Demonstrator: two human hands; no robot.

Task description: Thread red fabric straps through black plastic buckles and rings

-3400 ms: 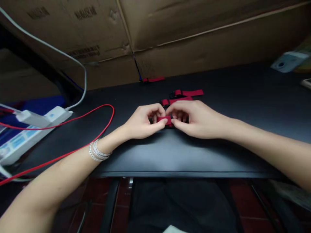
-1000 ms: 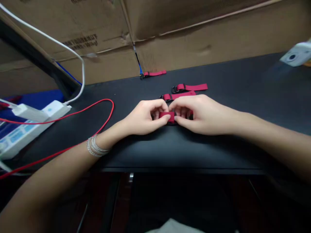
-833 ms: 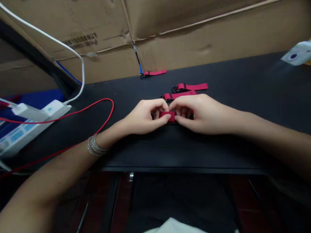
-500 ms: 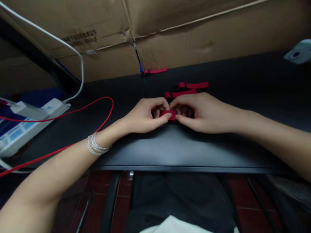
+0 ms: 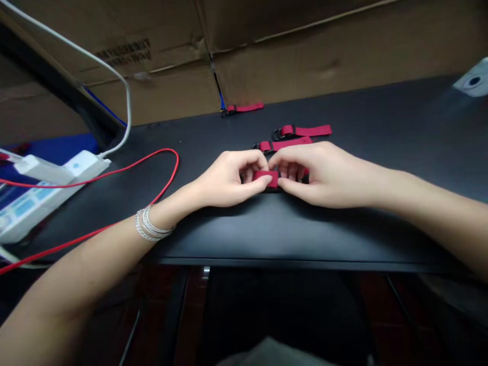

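Note:
Between my two hands, just above the black table, is a red strap (image 5: 271, 179) with a dark part under it. My left hand (image 5: 232, 179) pinches the strap, thumb on top and fingers curled behind. My right hand (image 5: 310, 173) closes on the strap's other side with thumb and curled fingers; a bit of red shows inside its grip. Right behind the hands lies a second red strap (image 5: 287, 145) with a black buckle, partly covered by my right hand. A third red strap (image 5: 310, 131) with a black buckle and ring lies just beyond it.
Another red strap (image 5: 246, 108) lies by the cardboard (image 5: 274, 76) at the back of the black table (image 5: 229, 239). On the left are a white power strip (image 5: 49, 203), a red cable (image 5: 172, 180) and a white cable (image 5: 127, 101). A pale object (image 5: 473, 81) stands far right.
Both hands stay almost in place, still pinching the strap. The red end between the thumbs shows slightly more to the right. The view has shifted a little and the table looks brighter.

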